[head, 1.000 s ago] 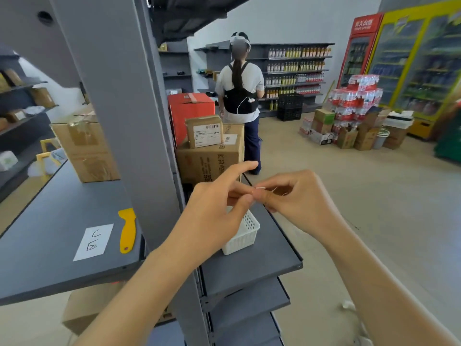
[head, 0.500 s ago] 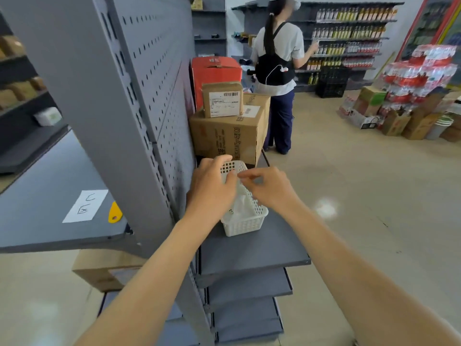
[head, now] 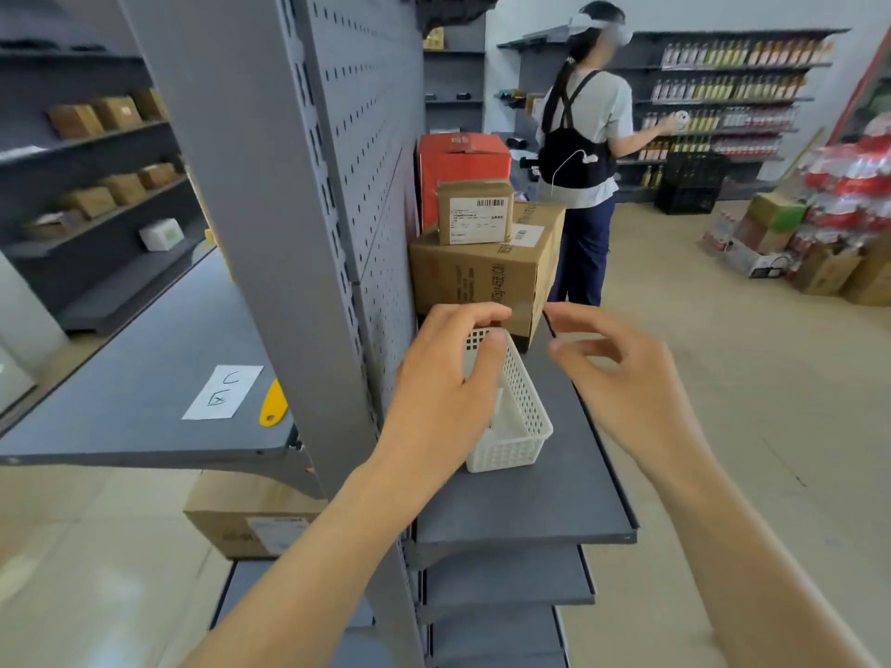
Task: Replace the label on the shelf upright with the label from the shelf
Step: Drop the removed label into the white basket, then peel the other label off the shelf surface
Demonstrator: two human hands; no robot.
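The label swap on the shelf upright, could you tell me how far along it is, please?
Done: nothing that shows on the grey upright; no label is visible on it. In hand: both hands hover over the white basket, left hand above it, right hand beside it, and neither visibly holds anything. Left: the handwritten label lies on the left shelf beside the yellow scraper, not yet applied.

A white paper label (head: pixel 223 391) lies near the front edge of the left shelf (head: pixel 120 378), hand-marked with a "U" above a boxed "X". A small cardboard box (head: pixel 475 212) carries a barcode sticker with print too small to read. The large carton (head: pixel 477 282) beneath shows unreadable sideways print.
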